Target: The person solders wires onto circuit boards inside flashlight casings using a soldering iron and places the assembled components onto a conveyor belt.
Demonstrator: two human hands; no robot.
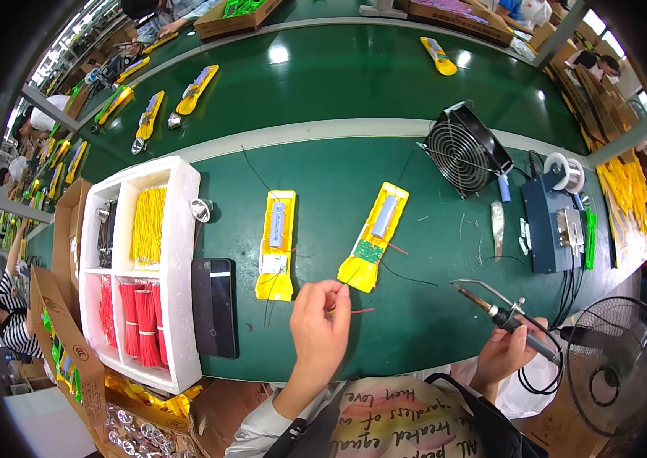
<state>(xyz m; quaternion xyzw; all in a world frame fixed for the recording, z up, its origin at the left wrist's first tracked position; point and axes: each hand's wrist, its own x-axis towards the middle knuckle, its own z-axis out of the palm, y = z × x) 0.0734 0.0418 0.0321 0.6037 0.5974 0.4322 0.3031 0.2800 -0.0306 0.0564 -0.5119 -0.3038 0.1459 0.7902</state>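
My left hand [320, 324] is closed in a pinch at the lower end of a yellow plastic housing [357, 276]. A thin red wire [363, 311] sticks out from between its fingers. Inside that housing lie a blue cylindrical battery [384, 217] and a green circuit board [369, 251], with loose dark and red wires trailing off. To the left, a second yellow housing [274, 288] holds another blue battery [278, 225]. My right hand [508, 353] grips a soldering iron [502, 317] with a thin metal tube alongside, its tip pointing up and left, apart from the housings.
A white foam box [186, 305] with red, yellow and black wires stands left, beside a black phone [214, 309]. A square fan [467, 149], a blue soldering station [549, 221] and a solder spool [566, 174] stand right. Beyond runs a green belt [323, 76] with several yellow housings.
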